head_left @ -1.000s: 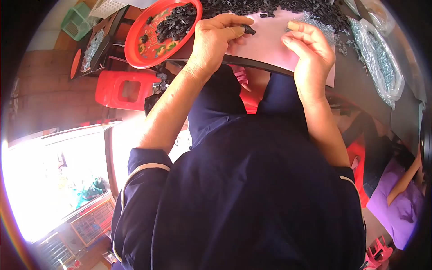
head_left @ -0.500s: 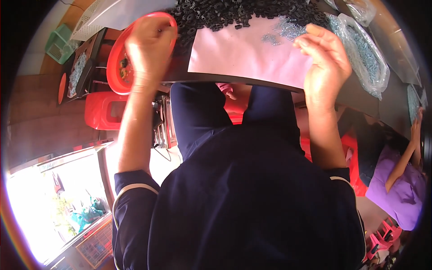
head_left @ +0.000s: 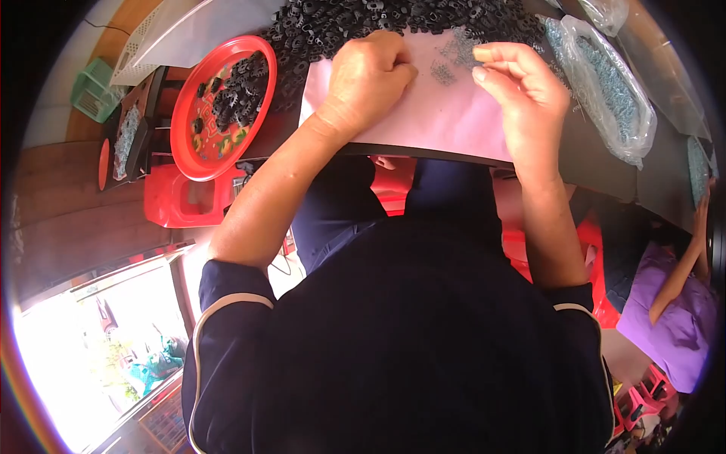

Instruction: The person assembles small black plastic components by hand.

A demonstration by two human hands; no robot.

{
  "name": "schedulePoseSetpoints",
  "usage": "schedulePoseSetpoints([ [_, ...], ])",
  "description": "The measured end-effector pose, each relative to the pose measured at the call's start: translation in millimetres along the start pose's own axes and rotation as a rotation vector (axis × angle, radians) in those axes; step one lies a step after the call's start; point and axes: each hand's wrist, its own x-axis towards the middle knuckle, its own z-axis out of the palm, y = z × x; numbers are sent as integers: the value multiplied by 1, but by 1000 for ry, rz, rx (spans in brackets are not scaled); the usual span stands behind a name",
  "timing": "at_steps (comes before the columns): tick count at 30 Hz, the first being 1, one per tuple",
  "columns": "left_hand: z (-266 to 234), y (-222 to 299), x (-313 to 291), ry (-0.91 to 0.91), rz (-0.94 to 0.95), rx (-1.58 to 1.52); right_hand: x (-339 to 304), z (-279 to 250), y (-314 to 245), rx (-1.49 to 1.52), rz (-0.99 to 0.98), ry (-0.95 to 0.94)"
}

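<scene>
My left hand point(head_left: 369, 82) is over the left part of a pink sheet point(head_left: 435, 121), its fingers curled closed, beside a heap of small black plastic pieces point(head_left: 325, 23). Whatever it may hold is hidden. Over the sheet's right side, my right hand point(head_left: 533, 94) has thumb and index finger drawn close together and the other fingers bent. Anything between those fingertips is too small to make out. Tiny pale-blue, wiry pieces point(head_left: 442, 73) lie scattered on the sheet beside that hand. A red-rimmed round tray point(head_left: 181, 140) to the left holds more black pieces point(head_left: 242, 91).
An open clear plastic bag point(head_left: 616, 91) of the pale-blue pieces lies on the table's right. A green basket point(head_left: 94, 91) and a red stool point(head_left: 162, 197) are at the left. Another person's arm point(head_left: 677, 280) and purple clothing show at the far right.
My left hand has moved right from over the red tray to the pink sheet, uncovering the tray's black pieces. The right hand has shifted slightly left.
</scene>
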Motion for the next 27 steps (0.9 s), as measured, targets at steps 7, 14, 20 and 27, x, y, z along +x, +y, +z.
schedulePoseSetpoints([
  [7, -12, 8, -14, 53, -275, -381, 10, 21, 6, -1044, -501, -236],
  [14, -19, 9, -15, 71, -307, -437, 22, 26, 11, -1096, -543, -253],
  [20, -19, 13, -10, 163, -549, -930, 23, 29, -3, -650, -478, -175],
  [27, -18, 13, -10, 185, -677, -1303, 12, 49, -13, -189, -193, -260],
])
